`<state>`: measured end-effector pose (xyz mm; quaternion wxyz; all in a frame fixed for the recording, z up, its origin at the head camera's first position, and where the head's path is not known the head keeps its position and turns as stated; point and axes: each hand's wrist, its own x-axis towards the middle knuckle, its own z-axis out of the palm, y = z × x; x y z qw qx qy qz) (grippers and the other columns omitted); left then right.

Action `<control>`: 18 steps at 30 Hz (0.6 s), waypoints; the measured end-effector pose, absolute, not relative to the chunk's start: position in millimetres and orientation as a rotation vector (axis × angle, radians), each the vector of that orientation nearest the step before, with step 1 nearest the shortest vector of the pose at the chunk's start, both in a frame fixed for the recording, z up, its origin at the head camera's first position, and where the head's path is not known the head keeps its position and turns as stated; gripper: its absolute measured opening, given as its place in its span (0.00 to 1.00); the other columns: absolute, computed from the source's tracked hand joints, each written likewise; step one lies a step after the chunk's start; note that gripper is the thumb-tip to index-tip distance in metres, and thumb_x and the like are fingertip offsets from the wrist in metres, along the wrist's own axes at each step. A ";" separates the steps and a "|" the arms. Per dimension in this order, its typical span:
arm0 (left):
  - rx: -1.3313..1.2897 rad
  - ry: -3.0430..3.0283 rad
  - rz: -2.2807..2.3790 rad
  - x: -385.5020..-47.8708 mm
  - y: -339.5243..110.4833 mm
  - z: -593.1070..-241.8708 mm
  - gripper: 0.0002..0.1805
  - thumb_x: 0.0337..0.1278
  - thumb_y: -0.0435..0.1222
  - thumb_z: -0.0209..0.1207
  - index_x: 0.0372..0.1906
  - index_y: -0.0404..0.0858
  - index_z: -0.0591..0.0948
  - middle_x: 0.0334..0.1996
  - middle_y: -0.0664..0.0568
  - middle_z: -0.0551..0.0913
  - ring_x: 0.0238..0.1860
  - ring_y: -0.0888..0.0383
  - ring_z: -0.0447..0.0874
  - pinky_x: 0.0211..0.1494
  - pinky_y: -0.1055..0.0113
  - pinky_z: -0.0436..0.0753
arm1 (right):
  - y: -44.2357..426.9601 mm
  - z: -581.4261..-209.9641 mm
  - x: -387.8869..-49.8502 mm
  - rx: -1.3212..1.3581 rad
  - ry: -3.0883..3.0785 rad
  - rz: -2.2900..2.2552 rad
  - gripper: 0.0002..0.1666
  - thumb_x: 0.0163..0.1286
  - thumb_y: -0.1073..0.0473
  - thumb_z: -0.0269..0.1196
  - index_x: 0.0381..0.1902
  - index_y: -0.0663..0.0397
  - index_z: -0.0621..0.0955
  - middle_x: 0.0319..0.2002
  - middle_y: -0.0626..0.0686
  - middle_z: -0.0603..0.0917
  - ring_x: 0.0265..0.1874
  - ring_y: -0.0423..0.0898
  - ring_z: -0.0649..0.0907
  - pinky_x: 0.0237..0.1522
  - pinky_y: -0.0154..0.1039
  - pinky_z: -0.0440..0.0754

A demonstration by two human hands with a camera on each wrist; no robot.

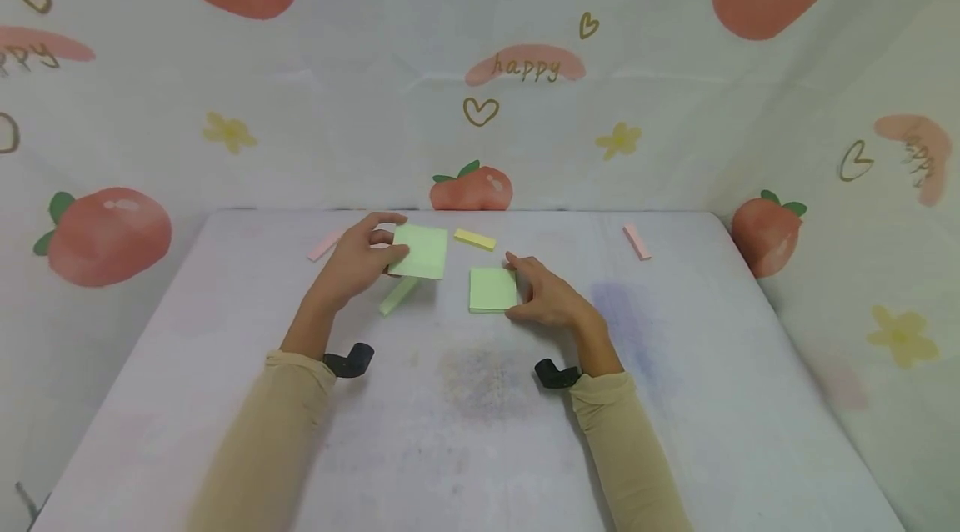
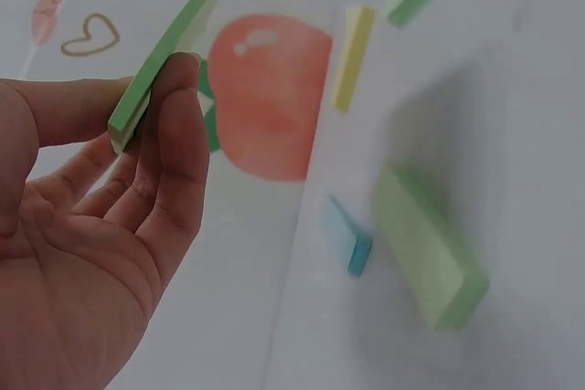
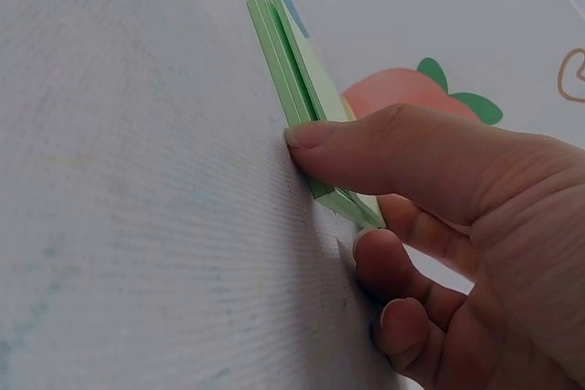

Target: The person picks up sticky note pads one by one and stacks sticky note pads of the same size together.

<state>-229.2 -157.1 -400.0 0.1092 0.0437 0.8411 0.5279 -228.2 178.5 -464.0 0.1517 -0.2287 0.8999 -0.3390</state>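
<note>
1. A pale-green square pad is held above the white-clothed table by the left hand; its left edge is pinched narrowly between thumb and fingers.
2. A pale-green square stack, with layers shown along its edge in the right wrist view, is gripped at its right side by the right hand. The thumb is placed at the near corner, a finger at the far one. The stack is supported by the table, to the right of the raised pad.
3. The green strip below the raised pad is partly covered by it in the head view.
4. The yellow strip is set beyond the stack.
5. One pink strip is partly hidden by the left hand; another pink strip is placed well apart, at the right.
6. A small blue piece is seen beside the green strip in the left wrist view.
</note>
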 end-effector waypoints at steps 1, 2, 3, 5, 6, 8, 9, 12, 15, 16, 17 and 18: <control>0.129 2.463 1.569 -229.3 -153.7 -401.0 0.28 0.69 0.40 0.59 0.72 0.50 0.69 0.56 0.43 0.83 0.43 0.52 0.87 0.48 0.65 0.83 | 178.0 -463.9 -228.3 -0.657 2.583 -0.973 0.56 0.61 0.56 0.72 0.81 0.55 0.56 0.69 0.57 0.70 0.36 0.43 0.76 0.42 0.35 0.74; 0.129 2.452 1.586 -229.5 -149.9 -402.1 0.28 0.69 0.40 0.60 0.71 0.50 0.69 0.56 0.44 0.83 0.44 0.52 0.87 0.48 0.64 0.83 | 177.6 -463.5 -228.2 -0.656 2.583 -0.975 0.56 0.61 0.56 0.72 0.81 0.55 0.56 0.69 0.57 0.71 0.36 0.44 0.76 0.42 0.35 0.74; 0.130 2.442 1.601 -229.6 -146.3 -403.2 0.28 0.69 0.40 0.60 0.71 0.50 0.69 0.56 0.44 0.83 0.43 0.52 0.87 0.48 0.64 0.83 | 177.0 -463.5 -228.3 -0.651 2.583 -0.975 0.56 0.61 0.57 0.72 0.81 0.55 0.56 0.69 0.57 0.71 0.36 0.44 0.75 0.42 0.36 0.75; 0.141 2.425 1.631 -231.1 -137.5 -403.8 0.28 0.68 0.40 0.60 0.71 0.50 0.70 0.55 0.44 0.83 0.42 0.53 0.87 0.48 0.63 0.84 | 177.8 -463.2 -228.6 -0.643 2.586 -0.979 0.56 0.61 0.57 0.72 0.81 0.55 0.57 0.69 0.57 0.71 0.35 0.44 0.75 0.42 0.36 0.75; 0.137 2.416 1.648 -231.3 -133.9 -404.1 0.28 0.68 0.40 0.60 0.70 0.50 0.70 0.55 0.44 0.84 0.42 0.53 0.87 0.48 0.62 0.84 | 177.8 -463.6 -228.9 -0.642 2.585 -0.981 0.56 0.61 0.57 0.72 0.81 0.55 0.57 0.69 0.56 0.71 0.35 0.44 0.75 0.42 0.36 0.75; 0.124 2.396 1.680 -231.2 -128.0 -405.2 0.28 0.67 0.40 0.61 0.70 0.49 0.70 0.55 0.44 0.84 0.41 0.53 0.87 0.49 0.59 0.85 | 177.1 -464.4 -229.2 -0.636 2.580 -0.986 0.56 0.60 0.57 0.72 0.81 0.53 0.57 0.68 0.55 0.71 0.35 0.44 0.75 0.43 0.36 0.75; 0.114 2.388 1.695 -230.8 -125.6 -405.9 0.28 0.67 0.39 0.61 0.70 0.48 0.70 0.54 0.44 0.84 0.40 0.53 0.87 0.49 0.58 0.85 | 176.5 -465.1 -229.5 -0.634 2.576 -0.989 0.56 0.60 0.57 0.72 0.81 0.52 0.58 0.68 0.55 0.71 0.35 0.44 0.75 0.43 0.36 0.75; 0.099 2.369 1.732 -230.0 -119.4 -408.5 0.28 0.66 0.38 0.62 0.69 0.47 0.70 0.53 0.43 0.85 0.39 0.53 0.86 0.47 0.58 0.85 | 174.8 -467.1 -229.7 -0.640 2.562 -1.003 0.56 0.60 0.57 0.72 0.81 0.53 0.57 0.69 0.54 0.71 0.35 0.44 0.75 0.43 0.35 0.75; 0.111 2.361 1.763 -231.0 -112.8 -412.0 0.27 0.65 0.37 0.63 0.67 0.46 0.71 0.52 0.42 0.85 0.37 0.53 0.86 0.44 0.63 0.85 | 174.7 -468.2 -230.0 -0.627 2.562 -1.011 0.57 0.59 0.58 0.73 0.81 0.53 0.57 0.71 0.53 0.70 0.35 0.44 0.76 0.43 0.35 0.75; 0.121 2.357 1.774 -231.8 -110.7 -413.5 0.27 0.64 0.37 0.64 0.67 0.44 0.71 0.51 0.41 0.85 0.36 0.53 0.86 0.43 0.64 0.85 | 175.0 -468.3 -230.1 -0.622 2.565 -1.012 0.57 0.59 0.58 0.73 0.81 0.53 0.57 0.71 0.53 0.70 0.35 0.44 0.76 0.43 0.35 0.75; 0.126 2.346 1.792 -232.5 -108.5 -414.8 0.27 0.64 0.36 0.64 0.66 0.44 0.71 0.51 0.40 0.85 0.35 0.53 0.86 0.42 0.64 0.86 | 175.4 -468.2 -230.2 -0.619 2.569 -1.012 0.57 0.59 0.59 0.73 0.81 0.53 0.57 0.71 0.53 0.70 0.35 0.44 0.76 0.43 0.35 0.75; 0.128 2.338 1.803 -233.4 -106.6 -416.2 0.27 0.63 0.36 0.64 0.65 0.43 0.71 0.50 0.39 0.85 0.34 0.54 0.86 0.41 0.65 0.86 | 175.8 -468.0 -230.4 -0.618 2.574 -1.010 0.57 0.59 0.59 0.73 0.81 0.53 0.57 0.71 0.53 0.70 0.35 0.43 0.76 0.43 0.35 0.75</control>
